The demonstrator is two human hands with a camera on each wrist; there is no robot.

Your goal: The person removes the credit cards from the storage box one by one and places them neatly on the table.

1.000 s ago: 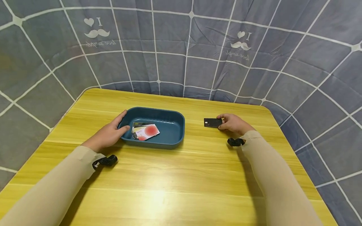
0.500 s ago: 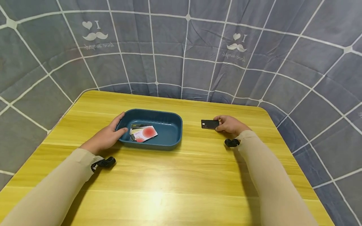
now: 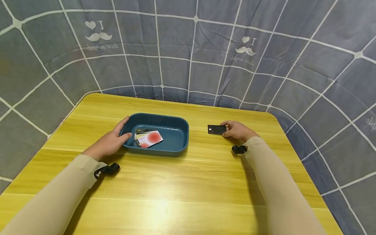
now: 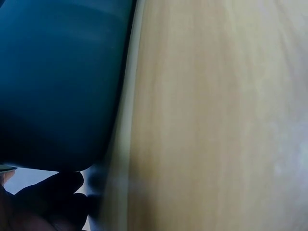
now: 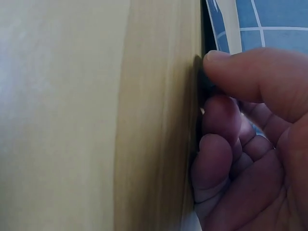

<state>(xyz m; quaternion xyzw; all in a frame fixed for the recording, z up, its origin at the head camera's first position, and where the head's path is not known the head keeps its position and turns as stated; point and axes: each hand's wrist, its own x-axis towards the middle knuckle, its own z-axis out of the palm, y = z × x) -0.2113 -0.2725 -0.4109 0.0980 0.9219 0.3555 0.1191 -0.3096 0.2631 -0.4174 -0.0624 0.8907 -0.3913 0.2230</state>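
Observation:
A dark blue rectangular tray [image 3: 176,153] stands on the left half of the table in the head view. My left hand [image 3: 110,143] grips its left end, thumb over the rim and fingers along the outside. Several cards lie overlapped inside, the top card [image 3: 150,139] white with red circles. To the right of the tray, my right hand [image 3: 238,131] pinches a black VIP card [image 3: 215,129] by its right end, thumb nearest me. In the right wrist view the thumb [image 5: 260,77] presses against the fingers, close over the wood, and the card is mostly hidden.
The yellow wood-grain table [image 3: 141,189] has rounded far corners. A grey-blue curtain [image 3: 176,42] with white grid lines surrounds its back and sides. Black wrist devices, such as the left wrist camera [image 3: 110,169], stick out from both sleeves.
The view has shifted slightly, so everything sits a little further left in it. Both hands keep their holds on the tray and the black card.

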